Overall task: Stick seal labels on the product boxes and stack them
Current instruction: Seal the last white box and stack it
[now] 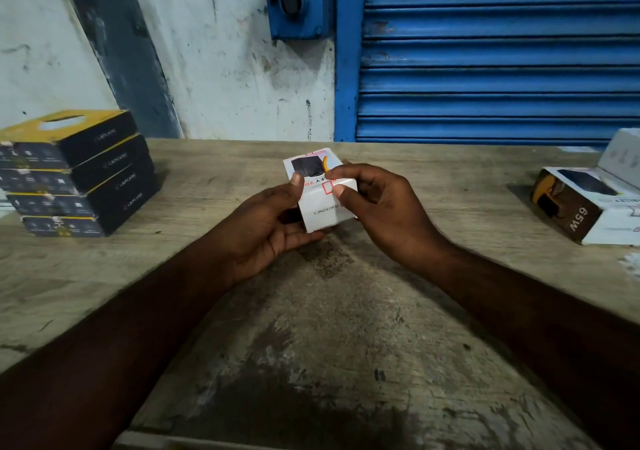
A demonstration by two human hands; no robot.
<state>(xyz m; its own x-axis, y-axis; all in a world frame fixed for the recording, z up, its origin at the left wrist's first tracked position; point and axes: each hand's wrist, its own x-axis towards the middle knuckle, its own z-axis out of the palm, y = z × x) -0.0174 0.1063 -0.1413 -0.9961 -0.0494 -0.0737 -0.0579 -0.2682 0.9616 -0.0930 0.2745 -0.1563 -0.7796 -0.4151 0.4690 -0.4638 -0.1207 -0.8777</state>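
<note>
**One white box held above the middle of the desk**

The left hand (273, 231) cradles a small, smooth cardboard white box (323, 207) from beneath, thumb curled over its top face. The right hand (377, 207) pinches the box's near top edge between thumb and forefinger, right where one red-outlined seal label (327, 188) folds over it. The desk (346, 311) is rough, stained wood. Four flat black-and-yellow boxes (79, 176) are stacked at its left edge; two boxes (585, 207) lie at the right edge.
</note>
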